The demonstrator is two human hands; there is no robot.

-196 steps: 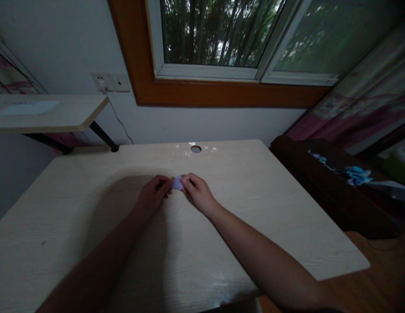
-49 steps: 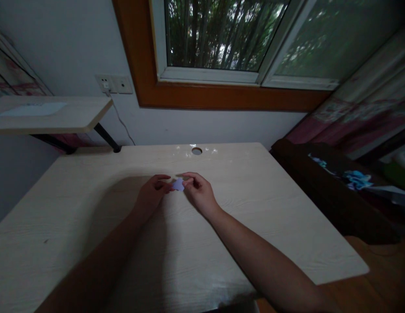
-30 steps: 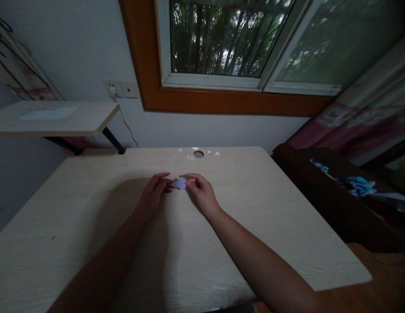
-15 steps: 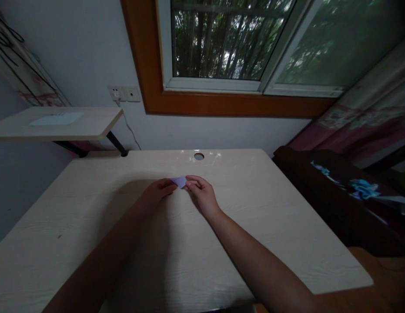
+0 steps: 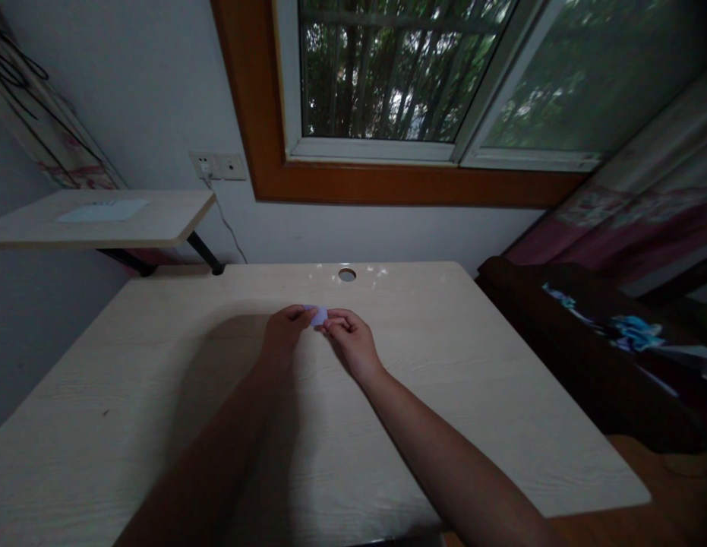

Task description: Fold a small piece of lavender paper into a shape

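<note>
A small pale purple piece of paper [image 5: 318, 314] sits between my two hands at the middle of the light wooden desk [image 5: 159, 380]. My left hand [image 5: 285, 331] has its fingers curled and pinches the paper's left side. From the right, my right hand [image 5: 348, 340] pinches the other side with thumb and fingertips. Both hands rest low on the desktop. Most of the paper is hidden by my fingers.
A round cable hole [image 5: 347, 274] lies near the desk's far edge. A raised side shelf [image 5: 102, 216] stands at the back left, with wall sockets [image 5: 218, 165] and a cord behind it. A dark piece of furniture [image 5: 586, 342] and curtains stand to the right.
My left hand has moved a little to the right and closed tighter on the paper, so less of it shows. The view has shifted slightly.
</note>
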